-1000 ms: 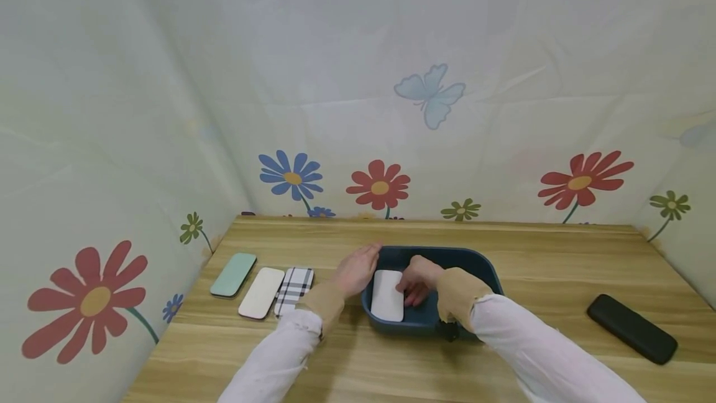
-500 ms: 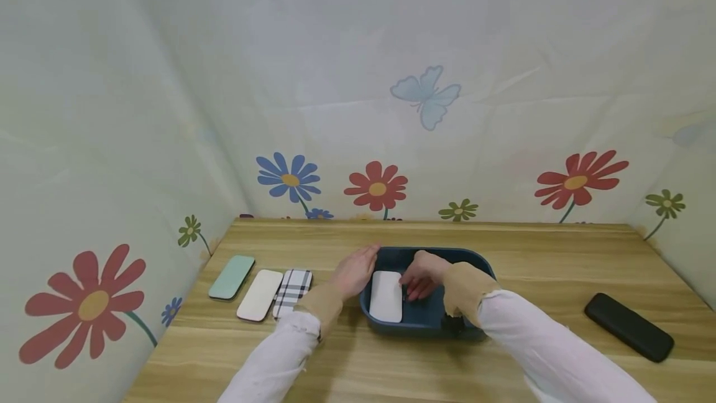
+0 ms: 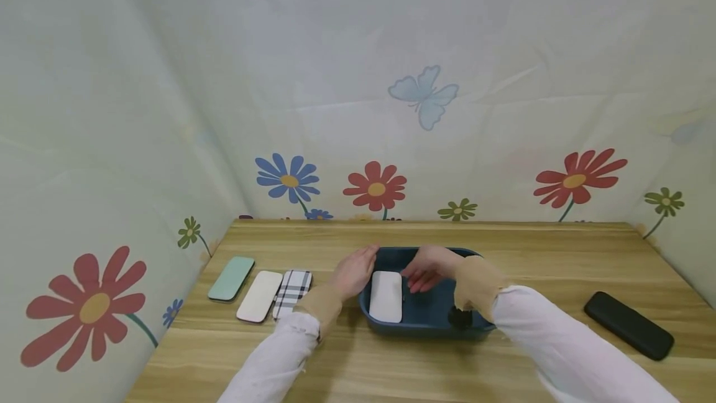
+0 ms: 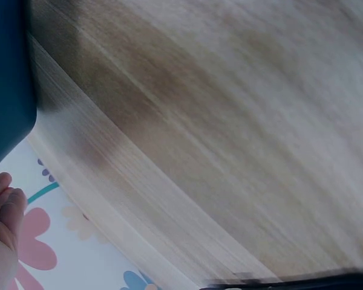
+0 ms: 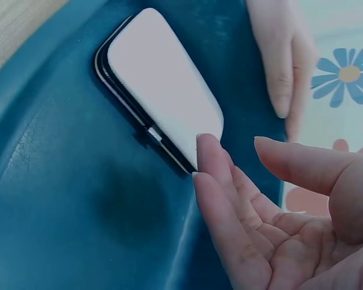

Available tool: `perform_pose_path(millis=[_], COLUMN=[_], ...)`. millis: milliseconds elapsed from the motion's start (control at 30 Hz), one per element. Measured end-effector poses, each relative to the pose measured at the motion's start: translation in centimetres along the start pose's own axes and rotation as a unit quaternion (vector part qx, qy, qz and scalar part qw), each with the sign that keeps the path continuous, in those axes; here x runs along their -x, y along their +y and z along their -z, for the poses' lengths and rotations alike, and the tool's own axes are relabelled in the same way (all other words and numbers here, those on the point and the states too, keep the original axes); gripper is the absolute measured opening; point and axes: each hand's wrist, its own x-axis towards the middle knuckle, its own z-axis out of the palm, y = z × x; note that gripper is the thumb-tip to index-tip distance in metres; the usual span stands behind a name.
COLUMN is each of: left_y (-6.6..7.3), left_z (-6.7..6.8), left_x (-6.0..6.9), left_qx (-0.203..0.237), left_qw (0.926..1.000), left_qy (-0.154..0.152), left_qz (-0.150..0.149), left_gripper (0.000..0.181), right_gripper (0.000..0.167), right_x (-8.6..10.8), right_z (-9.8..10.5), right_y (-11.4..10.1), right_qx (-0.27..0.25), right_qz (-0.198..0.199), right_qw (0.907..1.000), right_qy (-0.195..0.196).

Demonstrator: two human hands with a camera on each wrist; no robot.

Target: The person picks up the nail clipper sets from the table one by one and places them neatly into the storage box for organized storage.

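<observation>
A white case (image 3: 386,296) lies in the left part of a dark blue basin (image 3: 414,329); in the right wrist view, the white case (image 5: 166,84) has a dark edge with a small clasp. Over the basin, the right hand (image 3: 429,268) holds nothing; in its own wrist view the right hand (image 5: 290,223) has its fingers loosely extended and thumb apart, near the case's end. The left hand (image 3: 355,273) rests with extended fingers on the basin's left rim; the left wrist view shows part of the left hand (image 4: 3,226) beside the blue basin (image 4: 9,78).
Left of the basin lie a green case (image 3: 232,278), a second white case (image 3: 260,296) and a plaid case (image 3: 293,293). A black case (image 3: 629,325) lies at the right on the wooden table (image 3: 537,266). A flowered cloth (image 3: 492,142) hangs behind.
The right hand has moved away from the white case, to the right and slightly up, its fingers coming clear of it. The left hand stays on the rim.
</observation>
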Motion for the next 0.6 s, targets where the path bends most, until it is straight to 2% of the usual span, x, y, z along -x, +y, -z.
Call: perform_pose_path(millis=[300, 600], left_y=[-0.4, -0.3], left_z=[-0.3, -0.4], left_x=[0.0, -0.1], left_qx=[0.002, -0.002], left_qw=[0.9999, 0.9998], left_qy=[0.013, 0.015], left_qz=[-0.011, -0.016], left_gripper=[0.037, 0.037], right_gripper=[0.032, 0.022], right_x=[0.7, 0.7], right_z=[1.3, 2.6], right_y=[0.3, 1.5], right_qx=[-0.02, -0.04], right_qz=[0.011, 0.012], right_qw=[0.9996, 0.9991], right_qy=[-0.014, -0.002])
